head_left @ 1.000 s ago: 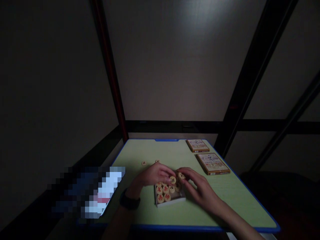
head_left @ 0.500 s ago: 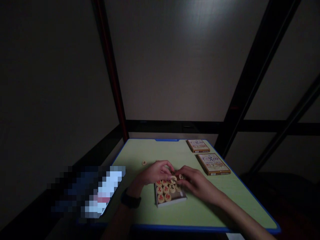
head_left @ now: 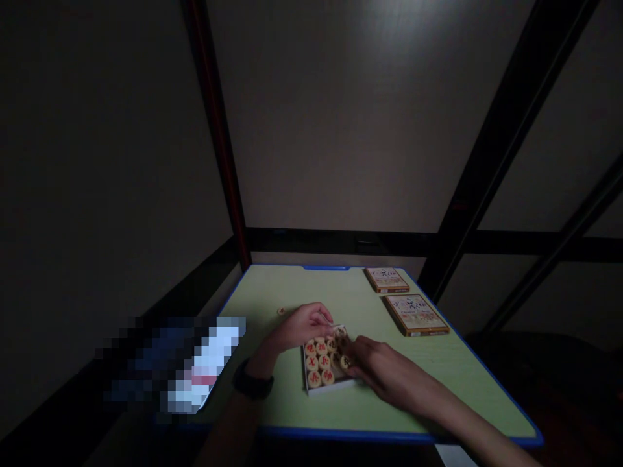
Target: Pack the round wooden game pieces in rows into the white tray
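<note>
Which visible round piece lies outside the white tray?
The lone piece on the green tabletop, beyond the left hand; the other visible pieces are in or over the tray.

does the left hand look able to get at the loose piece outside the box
Probably yes: the loose piece lies on the table near the left hand, and nothing visible stands between them.

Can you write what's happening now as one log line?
left hand: by tray, far side; right hand: at tray, right side; round pieces: in tray; loose piece: on table; boxes: on table
</note>
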`<action>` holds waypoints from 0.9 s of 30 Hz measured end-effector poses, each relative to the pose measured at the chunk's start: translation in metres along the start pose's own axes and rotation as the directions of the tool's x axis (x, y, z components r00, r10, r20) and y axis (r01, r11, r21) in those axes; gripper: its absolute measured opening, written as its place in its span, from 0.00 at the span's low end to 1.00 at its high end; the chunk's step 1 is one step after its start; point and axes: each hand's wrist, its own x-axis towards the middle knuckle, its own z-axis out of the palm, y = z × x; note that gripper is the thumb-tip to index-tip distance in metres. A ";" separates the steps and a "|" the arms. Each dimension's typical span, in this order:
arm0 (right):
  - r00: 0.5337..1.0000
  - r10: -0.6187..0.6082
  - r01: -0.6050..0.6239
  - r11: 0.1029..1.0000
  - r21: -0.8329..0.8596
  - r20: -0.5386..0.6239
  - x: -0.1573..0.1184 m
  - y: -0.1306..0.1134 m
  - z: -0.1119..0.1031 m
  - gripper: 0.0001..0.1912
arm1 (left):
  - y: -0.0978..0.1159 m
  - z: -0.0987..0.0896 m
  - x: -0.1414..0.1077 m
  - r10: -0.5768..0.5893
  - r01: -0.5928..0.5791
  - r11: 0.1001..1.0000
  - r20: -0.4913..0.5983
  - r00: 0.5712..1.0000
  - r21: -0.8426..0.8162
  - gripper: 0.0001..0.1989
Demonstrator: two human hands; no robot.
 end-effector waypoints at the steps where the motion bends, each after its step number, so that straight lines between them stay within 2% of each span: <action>1: 1.000 0.022 -0.022 1.000 -0.009 0.016 0.000 -0.002 0.002 0.07 | 0.000 -0.001 0.000 0.015 -0.014 1.000 -0.039 0.999 0.010 0.23; 5: 0.997 0.068 -0.065 0.995 -0.078 0.038 0.004 -0.012 0.013 0.08 | 0.000 0.000 0.002 0.070 -0.065 0.997 -0.120 0.990 0.046 0.21; 10: 0.996 0.092 -0.090 0.985 -0.149 0.011 0.010 -0.019 0.023 0.10 | -0.005 0.002 0.004 0.086 -0.081 0.996 -0.106 0.991 0.048 0.20; 14: 0.998 0.055 -0.054 0.994 -0.094 0.007 0.009 -0.013 0.022 0.09 | -0.007 0.002 0.003 0.086 -0.075 0.990 -0.084 0.993 0.118 0.18; 17: 1.000 0.014 -0.015 0.999 -0.030 -0.028 0.008 -0.008 0.019 0.07 | -0.005 0.004 -0.001 0.056 -0.053 0.970 -0.007 0.998 0.236 0.14; 20: 0.998 -0.017 0.017 1.000 -0.008 -0.067 0.008 -0.006 0.015 0.08 | -0.003 0.006 -0.005 0.042 -0.080 0.931 0.111 0.993 0.357 0.08; 24: 0.992 -0.127 0.127 0.992 0.024 -0.011 0.008 -0.005 0.011 0.11 | -0.002 0.010 -0.010 0.055 -0.162 0.865 0.232 0.971 0.475 0.03; 27: 0.988 -0.153 0.153 0.987 0.054 -0.004 0.008 -0.001 0.006 0.11 | -0.001 0.011 -0.012 0.074 -0.207 0.827 0.264 0.962 0.522 0.05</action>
